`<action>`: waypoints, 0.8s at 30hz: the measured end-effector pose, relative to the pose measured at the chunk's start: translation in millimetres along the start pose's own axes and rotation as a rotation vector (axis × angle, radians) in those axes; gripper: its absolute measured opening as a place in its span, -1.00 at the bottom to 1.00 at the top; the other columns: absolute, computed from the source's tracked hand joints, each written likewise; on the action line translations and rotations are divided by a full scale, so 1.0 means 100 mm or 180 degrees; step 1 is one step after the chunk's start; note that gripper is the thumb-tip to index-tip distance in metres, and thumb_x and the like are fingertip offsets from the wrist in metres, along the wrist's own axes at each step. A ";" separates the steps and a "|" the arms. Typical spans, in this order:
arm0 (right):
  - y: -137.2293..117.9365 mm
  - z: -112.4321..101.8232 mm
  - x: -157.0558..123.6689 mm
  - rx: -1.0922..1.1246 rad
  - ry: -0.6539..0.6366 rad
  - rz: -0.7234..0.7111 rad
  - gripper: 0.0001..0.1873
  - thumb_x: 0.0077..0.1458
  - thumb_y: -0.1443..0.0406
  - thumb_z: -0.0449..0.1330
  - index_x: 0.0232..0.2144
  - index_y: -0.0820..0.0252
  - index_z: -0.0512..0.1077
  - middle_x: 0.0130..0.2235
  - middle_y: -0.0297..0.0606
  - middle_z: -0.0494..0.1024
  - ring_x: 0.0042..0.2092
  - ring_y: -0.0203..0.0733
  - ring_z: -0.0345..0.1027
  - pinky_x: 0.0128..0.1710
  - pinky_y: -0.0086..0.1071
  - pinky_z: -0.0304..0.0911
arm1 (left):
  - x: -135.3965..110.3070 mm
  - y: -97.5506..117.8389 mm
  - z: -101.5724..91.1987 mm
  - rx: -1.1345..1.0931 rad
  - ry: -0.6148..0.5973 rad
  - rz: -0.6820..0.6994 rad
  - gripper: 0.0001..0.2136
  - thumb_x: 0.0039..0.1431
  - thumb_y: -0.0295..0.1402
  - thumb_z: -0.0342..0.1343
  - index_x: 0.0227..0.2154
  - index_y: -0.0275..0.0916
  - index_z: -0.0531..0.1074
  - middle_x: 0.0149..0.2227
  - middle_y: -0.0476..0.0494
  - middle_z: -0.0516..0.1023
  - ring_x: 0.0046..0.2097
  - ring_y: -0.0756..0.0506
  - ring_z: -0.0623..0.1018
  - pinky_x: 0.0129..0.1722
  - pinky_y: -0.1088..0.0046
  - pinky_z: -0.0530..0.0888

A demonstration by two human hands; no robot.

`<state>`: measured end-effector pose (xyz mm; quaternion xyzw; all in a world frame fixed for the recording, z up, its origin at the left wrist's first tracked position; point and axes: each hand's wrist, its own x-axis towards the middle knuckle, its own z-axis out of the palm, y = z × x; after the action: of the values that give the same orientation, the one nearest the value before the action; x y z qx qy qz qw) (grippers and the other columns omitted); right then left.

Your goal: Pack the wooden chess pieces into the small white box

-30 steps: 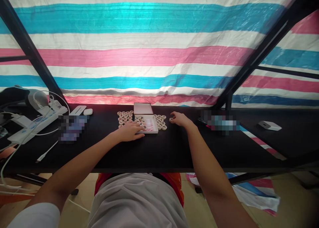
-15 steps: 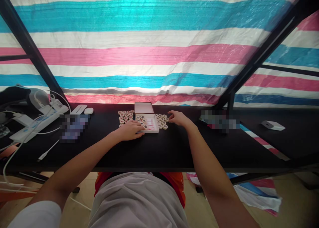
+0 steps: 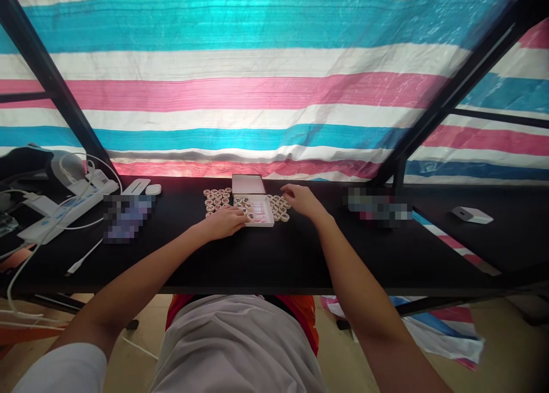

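A shallow white box [image 3: 268, 222] stands in the middle of the black table, its lid [image 3: 249, 185] raised at the back. Several round Chinese chess pieces with dark characters lie in its left part; a red-printed bottom shows on the right. My left hand [image 3: 225, 221] rests at the box's front left corner, fingers stretched over the rim and pieces. Just right of the box, loose chess pieces [image 3: 281, 209] lie in a cluster. Over their back right edge is my right hand [image 3: 300, 198], fingers apart and bent downward, with no piece visible in them. Red-marked chess pieces [image 3: 218, 197] sit in rows left of the box.
At the left are a power strip [image 3: 68, 210] with white cables, a white earphone case [image 3: 153, 189] and a blurred phone-like item [image 3: 128, 218]. A blurred item [image 3: 377, 205] and a white adapter [image 3: 472, 215] lie at the right. Striped sheeting [image 3: 257, 90] hangs behind.
My right hand has moved a little left and back, over the right cluster of pieces. My left hand stays at the box, nearly unmoved.
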<state>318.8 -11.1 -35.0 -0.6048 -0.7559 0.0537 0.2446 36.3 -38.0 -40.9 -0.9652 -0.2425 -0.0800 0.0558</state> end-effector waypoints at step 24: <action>-0.55 0.32 -0.05 0.0294 -0.0281 -0.1092 -0.68 0.08 0.32 0.12 -0.10 0.17 0.47 -0.13 -0.15 0.49 -0.10 -0.13 0.35 -0.04 -0.32 0.22 | 0.01 0.00 -0.02 0.0008 -0.0083 -0.0041 -0.76 0.28 -0.39 -0.07 -0.09 -0.22 0.45 -0.17 -0.12 0.53 -0.15 -0.09 0.50 -0.10 0.37 0.31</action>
<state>257.2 -23.3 -43.6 -0.4522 -0.8547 0.0724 0.2444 36.7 -38.0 -39.0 -0.9645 -0.2495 -0.0675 0.0532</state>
